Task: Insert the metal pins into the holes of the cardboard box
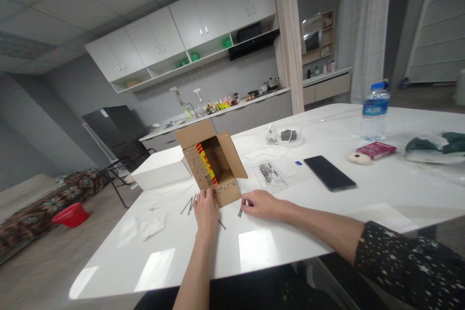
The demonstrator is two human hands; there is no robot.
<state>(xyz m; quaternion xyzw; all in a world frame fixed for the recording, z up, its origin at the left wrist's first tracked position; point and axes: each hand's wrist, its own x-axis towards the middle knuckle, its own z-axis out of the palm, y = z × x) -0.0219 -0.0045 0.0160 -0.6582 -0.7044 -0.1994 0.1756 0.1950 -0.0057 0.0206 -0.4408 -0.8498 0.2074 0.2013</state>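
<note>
An open cardboard box (194,167) lies tilted on the table with its opening facing me, a yellow and red strip of tape along its edge. Small shiny bits dot its side and its front flap (228,194). At the flap's left corner is my left hand (206,209), fingers curled down and closed; whatever they grip is hidden. A thin dark nail (222,224) sticks out beside that hand, and several more nails (187,205) lie to its left. Just right of the flap, my right hand (259,203) pinches a short grey screw (240,212) pointing down at the tabletop.
Right of the box are a clear plastic bag (271,176), a black phone (330,173), a pale round object (358,157), a red box (376,150) and a water bottle (375,112). A white box (162,170) stands behind left; white paper pieces (153,226) lie front left.
</note>
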